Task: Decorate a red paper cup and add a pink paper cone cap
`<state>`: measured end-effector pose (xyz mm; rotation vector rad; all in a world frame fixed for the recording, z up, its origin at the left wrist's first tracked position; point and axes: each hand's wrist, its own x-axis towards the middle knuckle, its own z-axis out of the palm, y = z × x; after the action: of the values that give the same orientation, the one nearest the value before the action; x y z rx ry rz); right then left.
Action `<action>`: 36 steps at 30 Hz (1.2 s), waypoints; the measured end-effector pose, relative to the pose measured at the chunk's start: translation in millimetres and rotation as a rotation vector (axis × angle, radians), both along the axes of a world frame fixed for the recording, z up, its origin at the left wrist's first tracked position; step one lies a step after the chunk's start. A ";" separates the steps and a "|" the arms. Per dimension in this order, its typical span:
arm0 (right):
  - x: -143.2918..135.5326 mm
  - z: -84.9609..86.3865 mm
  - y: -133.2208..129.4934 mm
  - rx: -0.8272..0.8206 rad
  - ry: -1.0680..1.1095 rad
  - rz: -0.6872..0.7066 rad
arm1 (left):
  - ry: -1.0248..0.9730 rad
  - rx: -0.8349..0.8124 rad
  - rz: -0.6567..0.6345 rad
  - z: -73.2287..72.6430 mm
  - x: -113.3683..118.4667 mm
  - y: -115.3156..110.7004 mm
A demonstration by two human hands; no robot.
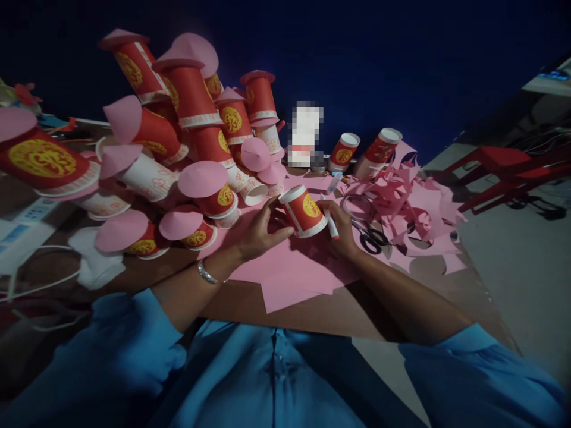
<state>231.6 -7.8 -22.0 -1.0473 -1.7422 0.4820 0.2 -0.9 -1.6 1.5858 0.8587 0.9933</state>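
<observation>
**Red paper cup tilted between both hands, tight squeeze all round**

Right in the middle: a red paper cup (306,213) with a gold emblem, leaning over the pink sheets (289,273). Left hand (261,232) on its left side, fingers curved round and thumb at the lower edge, pretty light-looking. Right hand (342,229) on the other side, fingers closed round a white pen-like tube (331,223) with a red end. Can't tell if capped or not.

Main worry, honestly: too hard a pinch on thin paper, and hello, dented wall. Too loose, with that tilt, and maybe a slip or a roll. Also possible: a stray mark or smear from the tube, being so near the cup's side.

Just past the left hand, a crowd of cups with pink paper cones (225,196), some stacked, plenty leaning. One careless nudge from the wrist, probably a chain topple.

By the right forearm, black-handled scissors (373,238) beside a heap of pink scraps (422,208). Easy to snag or lose in there. Farther back, two more red cups (344,156), also tilted. Brown table (241,303) under everything.
</observation>
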 end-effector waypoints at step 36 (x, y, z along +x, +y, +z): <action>-6.9 7.9 -19.8 0.268 -0.347 0.141 | -0.358 -0.354 0.021 -2.7 1.1 3.9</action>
<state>224.7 -27.5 -14.1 -0.8552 -2.1298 0.1489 1.3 3.0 -4.3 1.0624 0.7523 1.0359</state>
